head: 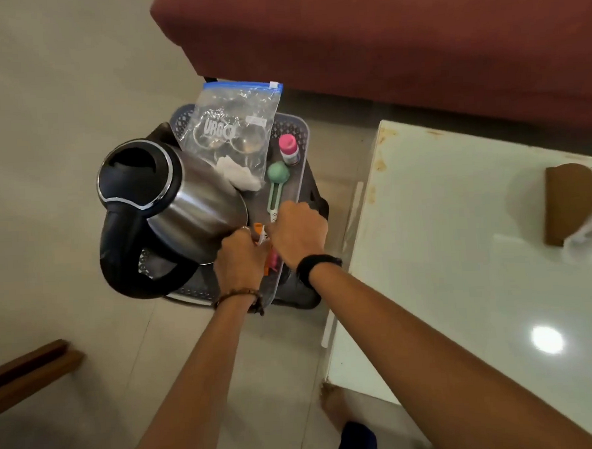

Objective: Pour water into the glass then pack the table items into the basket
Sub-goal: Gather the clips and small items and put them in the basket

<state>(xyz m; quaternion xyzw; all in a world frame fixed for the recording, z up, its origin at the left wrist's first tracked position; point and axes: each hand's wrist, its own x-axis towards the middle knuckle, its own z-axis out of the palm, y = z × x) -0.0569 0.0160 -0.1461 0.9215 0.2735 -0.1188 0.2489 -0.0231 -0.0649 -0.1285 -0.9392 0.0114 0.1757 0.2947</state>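
Observation:
A grey lattice basket (291, 125) stands on a dark stool by the table. Inside it a steel kettle (180, 196) with a black lid and handle leans to the left. Behind the kettle stands a clear zip bag (238, 124) holding glasses and a white tissue. A pink-capped bottle (289, 149) and a green-headed tool (277, 180) lie along the basket's right side. My left hand (239, 258) and my right hand (297, 234) are both down in the basket's near end, closed around small orange and white items (260, 234). What exactly each hand grips is hidden.
The white glossy table (460, 250) fills the right side, with a brown wooden holder (568, 203) and white paper on it. A dark red sofa (380, 31) runs across the back. A wooden furniture edge (28, 372) is at lower left. My foot (335, 411) stands near the table corner.

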